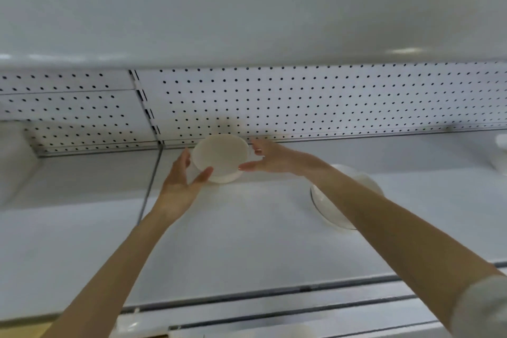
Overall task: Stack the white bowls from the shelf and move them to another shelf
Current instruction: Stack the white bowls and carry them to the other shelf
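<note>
A white bowl sits at the back of the white shelf, close to the pegboard wall. My left hand is spread at the bowl's left and front, its thumb against the near side. My right hand is spread at the bowl's right, its thumb tip at the rim. Neither hand has closed around the bowl. A second white bowl lies on the shelf to the right, partly hidden under my right forearm.
A white pegboard backs the shelf, and an upper shelf overhangs it. A vertical upright and a seam divide the shelf on the left. A white object sits at the far right edge.
</note>
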